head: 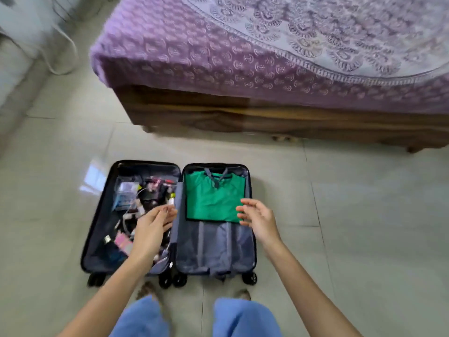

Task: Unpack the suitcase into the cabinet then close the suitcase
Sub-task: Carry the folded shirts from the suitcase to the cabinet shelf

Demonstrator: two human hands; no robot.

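A dark suitcase lies flat and wide open on the tiled floor in front of my feet. Its right half holds a folded green shirt under grey straps, with bare grey lining below it. The left half is full of several small loose items, among them a clear pouch, cables and a pink packet. My left hand hovers over the left half near the hinge, fingers relaxed and empty. My right hand hovers at the green shirt's lower right corner, fingers spread, holding nothing. No cabinet is in view.
A wooden bed with a purple patterned cover stands just beyond the suitcase. A white cord and pale furniture sit at the far left. Tiled floor stretches to the right of the suitcase.
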